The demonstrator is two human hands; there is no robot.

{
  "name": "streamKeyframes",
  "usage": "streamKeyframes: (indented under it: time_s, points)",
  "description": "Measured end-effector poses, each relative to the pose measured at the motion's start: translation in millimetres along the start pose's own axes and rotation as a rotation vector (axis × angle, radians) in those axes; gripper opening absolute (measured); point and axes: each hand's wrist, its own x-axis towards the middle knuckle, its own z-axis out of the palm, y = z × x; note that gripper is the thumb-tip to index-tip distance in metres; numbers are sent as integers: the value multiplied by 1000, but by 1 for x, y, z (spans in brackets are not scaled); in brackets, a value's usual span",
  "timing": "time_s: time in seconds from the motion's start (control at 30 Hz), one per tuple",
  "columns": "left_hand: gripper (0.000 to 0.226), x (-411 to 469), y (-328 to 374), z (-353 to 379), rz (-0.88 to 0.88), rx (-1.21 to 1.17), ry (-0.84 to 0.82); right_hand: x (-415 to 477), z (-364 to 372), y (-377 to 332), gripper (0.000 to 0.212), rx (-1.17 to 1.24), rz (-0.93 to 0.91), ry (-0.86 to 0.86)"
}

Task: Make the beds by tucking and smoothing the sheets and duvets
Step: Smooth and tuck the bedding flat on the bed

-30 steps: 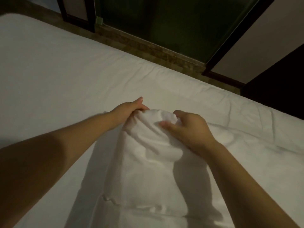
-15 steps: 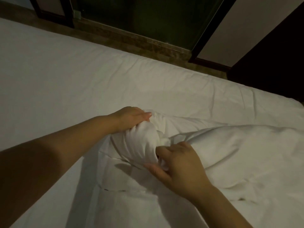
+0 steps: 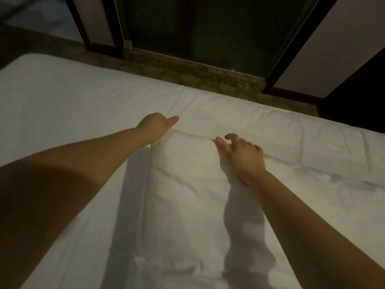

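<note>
A white duvet (image 3: 187,184) lies as a long folded strip across the white bed sheet (image 3: 73,105), reaching away from me toward the far side of the mattress. My left hand (image 3: 155,127) grips the duvet's far left corner, fingers curled under and thumb pointing right. My right hand (image 3: 242,152) rests on the far right part of that edge; its thumb lies on the fabric and its fingers are loosely curled and lifted. More of the duvet (image 3: 323,184) spreads in wrinkles to the right.
Beyond the mattress's far edge (image 3: 208,94) runs a strip of brown floor (image 3: 187,69). Behind it are a dark glass door (image 3: 208,28), dark frames and pale wall panels (image 3: 333,49). The room is dim.
The bunched duvet end that both hands held has been pushed away and laid flat near the far edge. The hands have moved apart, and the right hand's grip has loosened.
</note>
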Motion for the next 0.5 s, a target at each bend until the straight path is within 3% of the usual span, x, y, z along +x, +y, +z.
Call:
streamKeyframes:
  time_s: [0.07, 0.2, 0.27, 0.33, 0.4, 0.5]
  points:
    - [60, 9, -16, 2, -53, -130, -130, 8, 8, -1, 62, 11, 32, -184]
    - [62, 8, -41, 5, -141, -394, -349, 25, -1, -21, 65, 289, 47, -353]
    - [45, 9, -46, 8, -124, -447, -467, 40, -5, -36, 66, 393, 59, -487]
    - [27, 11, -38, 6, -48, -506, -422, 52, -8, -54, 65, 440, 102, -638]
    - [29, 17, -24, 2, 23, -570, -262, 62, -14, -64, 65, 381, 62, -691]
    - [33, 31, -4, -6, 88, -633, -180, 75, -25, -62, 54, 378, -80, -453]
